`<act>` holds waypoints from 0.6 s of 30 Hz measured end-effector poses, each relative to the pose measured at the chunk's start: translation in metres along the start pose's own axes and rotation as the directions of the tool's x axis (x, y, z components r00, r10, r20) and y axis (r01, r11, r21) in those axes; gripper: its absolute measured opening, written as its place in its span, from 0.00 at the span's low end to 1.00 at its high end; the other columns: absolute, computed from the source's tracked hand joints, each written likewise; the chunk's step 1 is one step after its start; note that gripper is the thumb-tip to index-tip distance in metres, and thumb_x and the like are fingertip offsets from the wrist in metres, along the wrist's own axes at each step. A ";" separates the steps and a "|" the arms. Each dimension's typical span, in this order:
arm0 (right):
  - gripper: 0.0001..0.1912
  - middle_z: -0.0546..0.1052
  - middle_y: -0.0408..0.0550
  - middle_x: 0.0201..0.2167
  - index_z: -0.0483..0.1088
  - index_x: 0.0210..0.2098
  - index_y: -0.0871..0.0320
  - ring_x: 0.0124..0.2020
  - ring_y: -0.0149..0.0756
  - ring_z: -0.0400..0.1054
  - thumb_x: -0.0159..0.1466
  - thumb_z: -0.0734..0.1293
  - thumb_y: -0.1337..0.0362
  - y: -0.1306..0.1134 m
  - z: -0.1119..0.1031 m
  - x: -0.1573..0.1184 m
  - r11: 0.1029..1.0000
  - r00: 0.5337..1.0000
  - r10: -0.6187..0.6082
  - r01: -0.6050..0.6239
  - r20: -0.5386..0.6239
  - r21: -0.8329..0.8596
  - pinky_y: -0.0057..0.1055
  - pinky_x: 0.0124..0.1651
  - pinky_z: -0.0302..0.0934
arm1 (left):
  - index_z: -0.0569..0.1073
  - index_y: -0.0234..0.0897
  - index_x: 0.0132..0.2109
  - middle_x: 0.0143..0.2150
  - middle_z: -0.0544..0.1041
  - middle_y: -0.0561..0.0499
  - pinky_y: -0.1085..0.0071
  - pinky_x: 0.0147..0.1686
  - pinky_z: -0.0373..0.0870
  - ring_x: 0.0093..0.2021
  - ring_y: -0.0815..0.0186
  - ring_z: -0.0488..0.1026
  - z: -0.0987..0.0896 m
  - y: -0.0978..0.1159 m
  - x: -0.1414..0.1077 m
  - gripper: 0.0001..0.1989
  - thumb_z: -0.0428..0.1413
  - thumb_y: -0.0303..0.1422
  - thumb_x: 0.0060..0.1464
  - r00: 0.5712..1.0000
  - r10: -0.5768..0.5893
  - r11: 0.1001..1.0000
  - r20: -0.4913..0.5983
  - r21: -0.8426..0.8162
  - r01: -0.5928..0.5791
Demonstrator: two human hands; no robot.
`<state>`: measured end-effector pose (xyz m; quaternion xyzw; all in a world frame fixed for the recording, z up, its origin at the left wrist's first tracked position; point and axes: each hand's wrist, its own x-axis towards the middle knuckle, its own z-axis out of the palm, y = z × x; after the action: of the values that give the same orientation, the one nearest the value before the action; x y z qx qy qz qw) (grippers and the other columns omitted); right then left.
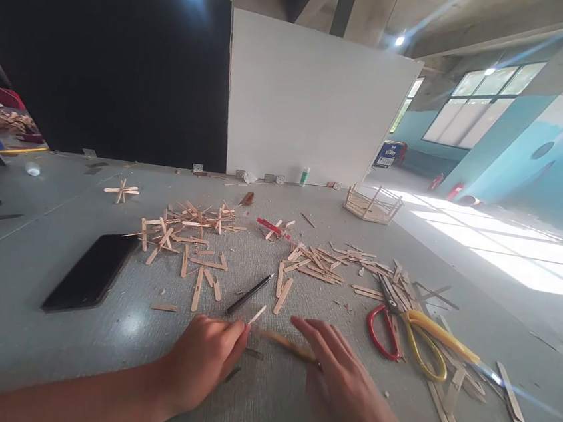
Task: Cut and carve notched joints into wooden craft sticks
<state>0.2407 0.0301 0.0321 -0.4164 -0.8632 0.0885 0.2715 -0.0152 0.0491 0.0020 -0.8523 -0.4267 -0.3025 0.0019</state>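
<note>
My left hand [208,358] is closed round a short wooden stick [258,314], whose pale tip sticks out past the thumb. To its right, my right hand [340,371] has its fingers stretched forward. A blurred brownish strip [287,346] runs from near the left hand to beneath the right hand; whether the right hand grips it is unclear. A black pen [249,294] lies just beyond the left hand. Flat wooden sticks [283,296] are on the grey table [134,370] ahead of both hands.
Red-and-yellow scissors [392,306] lie among scattered sticks on the right. A black tablet-like slab [91,271] is at left. Farther back are a stick frame [373,204], a small bottle [304,176] and joined sticks [121,190], before black and white upright panels [313,100].
</note>
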 end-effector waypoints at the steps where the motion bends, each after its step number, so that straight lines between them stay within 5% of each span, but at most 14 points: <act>1: 0.31 0.75 0.54 0.54 0.61 0.65 0.55 0.54 0.40 0.72 0.64 0.56 0.79 0.002 0.001 0.000 1.000 1.000 0.010 -0.010 -0.009 0.002 0.40 0.54 0.69 | 0.65 0.38 0.27 0.17 0.68 0.58 0.69 0.22 0.49 0.15 0.71 0.64 0.000 0.000 0.000 0.22 0.42 0.30 0.73 1.000 0.001 1.000 0.001 -0.004 -0.001; 5: 0.21 0.77 0.46 0.36 0.64 0.60 0.54 0.39 0.39 0.74 0.68 0.63 0.70 0.001 0.000 -0.001 0.995 0.996 0.091 -0.091 0.008 0.029 0.42 0.48 0.70 | 0.65 0.38 0.27 0.18 0.68 0.58 0.68 0.22 0.48 0.16 0.71 0.63 0.000 0.000 0.000 0.22 0.42 0.30 0.73 1.000 -0.007 1.000 0.005 -0.009 0.007; 7: 0.24 0.74 0.43 0.32 0.65 0.59 0.53 0.35 0.39 0.72 0.64 0.70 0.67 -0.002 0.000 -0.003 0.988 0.988 0.152 -0.153 0.039 0.026 0.42 0.45 0.71 | 0.65 0.38 0.28 0.18 0.68 0.58 0.69 0.22 0.49 0.16 0.71 0.64 0.000 0.001 0.000 0.22 0.42 0.30 0.74 1.000 -0.010 1.000 0.009 -0.013 0.010; 12: 0.32 0.73 0.53 0.56 0.61 0.65 0.49 0.56 0.46 0.70 0.63 0.69 0.68 -0.007 0.001 -0.004 0.979 0.978 0.192 -0.197 0.083 0.056 0.46 0.56 0.68 | 0.63 0.39 0.27 0.17 0.65 0.59 0.69 0.22 0.47 0.16 0.72 0.61 -0.001 0.001 -0.001 0.22 0.42 0.30 0.73 1.000 -0.008 1.000 0.015 -0.022 0.008; 18: 0.30 0.75 0.53 0.55 0.60 0.65 0.53 0.56 0.43 0.70 0.65 0.61 0.75 -0.003 0.004 -0.001 0.985 0.992 0.115 -0.120 0.046 0.121 0.43 0.57 0.67 | 0.63 0.39 0.27 0.17 0.66 0.59 0.69 0.22 0.48 0.16 0.72 0.61 -0.001 0.001 0.000 0.22 0.42 0.29 0.73 1.000 -0.004 1.000 0.011 -0.019 0.005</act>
<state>0.2371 0.0275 0.0300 -0.4471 -0.8351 0.1657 0.2742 -0.0153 0.0482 0.0027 -0.8530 -0.4257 -0.3018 -0.0090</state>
